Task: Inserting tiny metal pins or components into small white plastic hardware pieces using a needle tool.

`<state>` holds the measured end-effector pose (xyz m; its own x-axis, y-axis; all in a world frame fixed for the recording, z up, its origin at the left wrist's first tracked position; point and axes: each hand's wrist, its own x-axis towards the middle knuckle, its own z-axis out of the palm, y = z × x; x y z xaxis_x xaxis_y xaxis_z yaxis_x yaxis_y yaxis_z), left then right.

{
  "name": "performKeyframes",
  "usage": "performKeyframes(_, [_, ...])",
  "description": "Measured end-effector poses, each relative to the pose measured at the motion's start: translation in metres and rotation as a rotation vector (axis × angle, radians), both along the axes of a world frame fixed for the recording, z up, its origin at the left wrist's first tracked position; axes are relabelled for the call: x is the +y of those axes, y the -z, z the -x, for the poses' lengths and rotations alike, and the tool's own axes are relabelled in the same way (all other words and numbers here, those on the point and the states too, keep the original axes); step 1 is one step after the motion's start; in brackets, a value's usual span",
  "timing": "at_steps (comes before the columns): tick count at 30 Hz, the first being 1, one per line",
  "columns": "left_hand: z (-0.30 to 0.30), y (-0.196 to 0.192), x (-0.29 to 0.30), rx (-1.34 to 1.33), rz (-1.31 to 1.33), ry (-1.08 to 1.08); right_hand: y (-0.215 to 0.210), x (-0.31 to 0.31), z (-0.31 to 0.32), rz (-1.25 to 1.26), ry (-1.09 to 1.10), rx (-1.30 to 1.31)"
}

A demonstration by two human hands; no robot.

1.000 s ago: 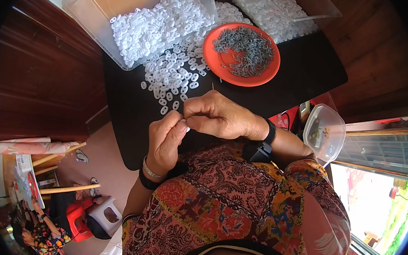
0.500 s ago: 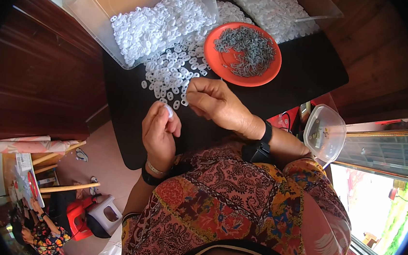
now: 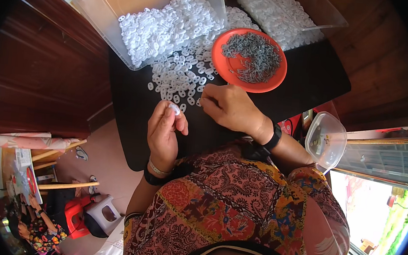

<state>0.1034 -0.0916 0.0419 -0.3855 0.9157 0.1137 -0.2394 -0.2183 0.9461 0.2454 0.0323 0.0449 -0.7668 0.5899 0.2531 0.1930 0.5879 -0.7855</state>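
Observation:
My left hand (image 3: pixel 163 134) is closed above the black table, pinching a small white oval plastic piece (image 3: pixel 174 109) between thumb and fingertips. To its right, my right hand (image 3: pixel 237 110) is turned back-up with its fingers drawn together; whatever they hold is hidden. Beyond both hands lies a spread of loose white two-holed plastic pieces (image 3: pixel 172 78), several close to my right fingertips. An orange-red plate (image 3: pixel 220 63) past my right hand bears a heap of small grey metal pins (image 3: pixel 263 60).
A clear plastic tub (image 3: pixel 110 10), tipped toward me, spills white pieces onto the black table (image 3: pixel 126 106). Another clear tub (image 3: pixel 322 26) of them stands at the back right. An empty-looking clear container (image 3: pixel 327 138) sits right of the table. Another person (image 3: pixel 42 232) is far left.
My right hand has drawn slightly right, away from my left hand, and its back has rolled upward. My left hand keeps the white piece. The whole view has shifted a little.

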Motion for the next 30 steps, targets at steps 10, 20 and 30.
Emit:
performKeyframes(10, [0.003, 0.001, -0.005, 0.304, 0.073, 0.016, 0.027, 0.001, 0.009, -0.357, 0.086, -0.251])
performKeyframes(20, [0.007, 0.002, -0.007, 0.479, 0.18, 0.142, -0.009, -0.004, 0.001, 0.452, -0.265, 0.13])
performKeyframes(30, [0.006, 0.005, -0.007, 0.666, 0.167, 0.12, -0.008, -0.001, -0.001, 0.406, -0.27, 0.027])
